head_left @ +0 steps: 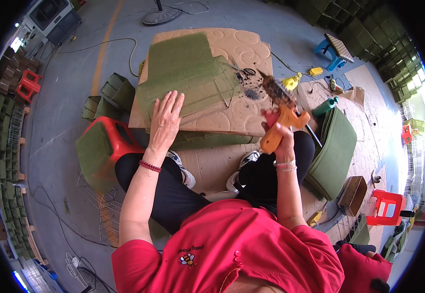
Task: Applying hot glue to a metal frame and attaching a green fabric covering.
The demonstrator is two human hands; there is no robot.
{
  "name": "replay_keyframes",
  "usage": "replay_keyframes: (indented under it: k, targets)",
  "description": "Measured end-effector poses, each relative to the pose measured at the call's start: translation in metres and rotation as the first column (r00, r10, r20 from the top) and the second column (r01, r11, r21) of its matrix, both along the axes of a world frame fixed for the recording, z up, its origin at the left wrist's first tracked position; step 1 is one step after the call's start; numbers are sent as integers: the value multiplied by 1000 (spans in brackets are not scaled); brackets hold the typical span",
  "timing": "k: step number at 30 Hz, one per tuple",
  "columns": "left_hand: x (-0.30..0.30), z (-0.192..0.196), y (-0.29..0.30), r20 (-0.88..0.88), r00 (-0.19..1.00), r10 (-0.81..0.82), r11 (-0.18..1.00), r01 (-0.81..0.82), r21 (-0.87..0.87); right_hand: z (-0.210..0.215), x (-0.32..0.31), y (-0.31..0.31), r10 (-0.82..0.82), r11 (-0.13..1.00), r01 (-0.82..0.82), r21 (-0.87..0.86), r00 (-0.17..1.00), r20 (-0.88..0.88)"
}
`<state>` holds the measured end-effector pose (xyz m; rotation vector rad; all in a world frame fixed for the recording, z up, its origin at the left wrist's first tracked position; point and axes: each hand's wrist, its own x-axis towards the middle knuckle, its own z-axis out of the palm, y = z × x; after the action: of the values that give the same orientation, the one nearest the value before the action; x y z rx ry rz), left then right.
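A wire-mesh frame covered with green moss-like matting (pixel 188 80) is laid flat on a low work surface topped with tan embossed cardboard (pixel 241 53), in front of a seated person in a red shirt. The frame appears to be partly covered: green matting is spread over most of the mesh, while bare wire is seen along the near right edge, so the fixing of the matting is judged to be under way rather than finished. A stack of green matting sheets (pixel 332 151) is kept to the right on the floor, and several finished-looking green boxes (pixel 117 90) are set to the left of the cardboard, which suggests that some pieces are done and more material is left. Dark glue residue and a pair of scissors (pixel 244 72) are seen on the cardboard just beyond the frame.

The left hand (pixel 166 119) is laid palm down with the fingers spread wide on the near edge of the matting, pressing it flat; the forearm is extended forward over the left knee, with a red bead bracelet at the wrist. The right hand (pixel 281 139) is closed around the handle of an orange hot glue gun (pixel 283 117), which is held raised above the cardboard, its crusted nozzle pointed up and to the left, apart from the frame. The right forearm is held nearly upright. A red plastic stool (pixel 110 139) draped with green matting stands beside the left knee.
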<state>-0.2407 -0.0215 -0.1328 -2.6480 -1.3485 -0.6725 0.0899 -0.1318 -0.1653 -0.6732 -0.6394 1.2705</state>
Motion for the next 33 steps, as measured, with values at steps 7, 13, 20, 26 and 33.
replay_keyframes:
  k: [7,13,20,26,33]
  targets:
    - [-20,17,-12,210,978,11,999,0,-53,-11,-22,-34,199,980,-200,-15,978,-64]
    - [-26,20,10,418,908,-29,993,75,-92,-11,-57,-47,323,940,-318,-122,946,19]
    - [-46,22,37,551,812,193,900,77,-428,-6,-121,-21,398,917,-391,-84,873,282]
    - [-51,18,40,572,805,159,886,138,-442,-5,-163,-9,499,867,-458,-198,789,358]
    - [-54,13,48,700,687,198,825,269,-497,-8,-189,-4,541,841,-498,-210,772,336]
